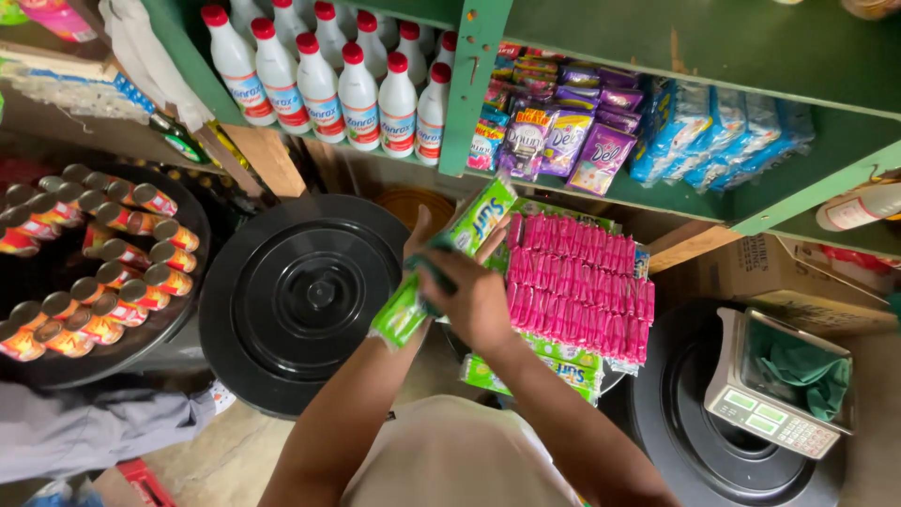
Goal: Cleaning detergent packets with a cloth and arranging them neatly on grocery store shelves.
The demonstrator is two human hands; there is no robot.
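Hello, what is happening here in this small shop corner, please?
A person holds a strip of green sachets in both hands, the right hand on top and the left hand behind it. Just beyond lie pink sachets stacked on more green ones. A round black lid sits to the left, and white bottles stand on the green shelf.

arms: bare, no sleeves vis. | top: pale beige | wrists: no watch/rings seen

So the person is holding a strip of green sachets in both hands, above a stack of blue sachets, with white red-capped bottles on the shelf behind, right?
Not quite. The head view shows the stack of sachets below the hands is pink, not blue. The rest holds: left hand and right hand hold the green sachet strip, with white red-capped bottles shelved behind.
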